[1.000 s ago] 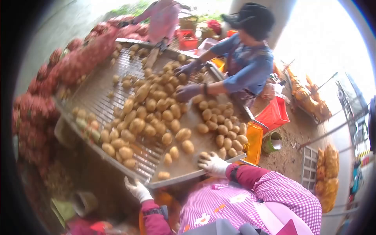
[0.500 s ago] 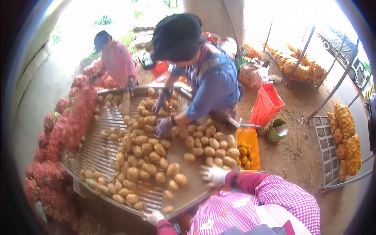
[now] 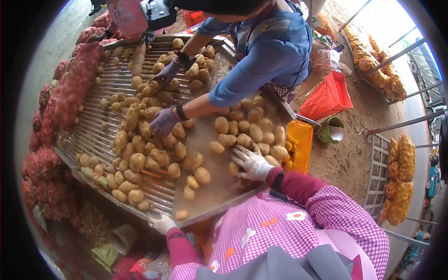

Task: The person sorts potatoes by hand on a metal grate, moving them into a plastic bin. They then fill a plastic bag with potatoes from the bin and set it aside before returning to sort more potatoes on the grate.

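Observation:
My right hand (image 3: pixel 252 163), in a white glove, lies with its fingers spread on potatoes (image 3: pixel 245 140) on the smooth metal right part of the sorting table (image 3: pixel 205 196). My left hand (image 3: pixel 162 223), gloved too, holds the table's near rim, its fingers partly hidden. A larger heap of potatoes (image 3: pixel 137 161) covers the slatted part of the table. Opposite me, a co-worker's purple-gloved hands (image 3: pixel 164 122) reach into that heap. Several loose potatoes (image 3: pixel 196 176) lie between the heap and my right hand.
Red net sacks (image 3: pixel 77 88) line the left side. An orange crate (image 3: pixel 298 144) with potatoes stands against the right end, near a red bin (image 3: pixel 329 95) and a green bucket (image 3: pixel 332 129). Another person in pink (image 3: pixel 127 18) is at the far left. Yellow net sacks (image 3: pixel 400 177) lie on a metal rack.
The view has tilted down and closer. My right hand has moved onto the potatoes at the right. My left hand stays at the near rim. The co-worker's hands have shifted over the heap.

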### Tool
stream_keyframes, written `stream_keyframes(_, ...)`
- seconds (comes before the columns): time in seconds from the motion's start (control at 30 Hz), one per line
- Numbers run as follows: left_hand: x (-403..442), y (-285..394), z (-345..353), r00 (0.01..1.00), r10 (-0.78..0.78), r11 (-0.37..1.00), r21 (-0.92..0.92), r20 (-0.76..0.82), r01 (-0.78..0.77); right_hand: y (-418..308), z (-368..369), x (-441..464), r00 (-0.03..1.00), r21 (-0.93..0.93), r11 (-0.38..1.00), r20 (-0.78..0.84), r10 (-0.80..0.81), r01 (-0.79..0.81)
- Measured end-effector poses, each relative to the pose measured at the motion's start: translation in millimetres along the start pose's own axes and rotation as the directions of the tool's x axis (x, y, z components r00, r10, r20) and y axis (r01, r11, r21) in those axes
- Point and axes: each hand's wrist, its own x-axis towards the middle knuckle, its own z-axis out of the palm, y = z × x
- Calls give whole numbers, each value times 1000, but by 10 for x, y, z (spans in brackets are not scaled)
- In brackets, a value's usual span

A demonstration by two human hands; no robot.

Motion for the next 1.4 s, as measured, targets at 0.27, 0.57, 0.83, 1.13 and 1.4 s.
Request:
stream_keyframes(0.27,53,34,27,999,-41,998,55,10,41,25,-100,178,1000,-50,999,13,21,-20)
stream_keyframes(0.57,-51,195,-76,998,-50,996,73,25,48,46,-96,240,997,-86,996,65,36,-31)
stream_keyframes(0.83,-54,249,-111,995,-98,992,87,28,95,104,23,286,1000,-147,989,6,10,-9)
stream_keyframes(1.13,-74,346,-206,985,-162,983,93,57,157,-6,-71,340,996,-158,987,73,48,-36)
stream_keyframes(1.4,-48,333,-214,986,-149,984,106,74,141,-39,-5,372,997,-223,974,69,42,-26)
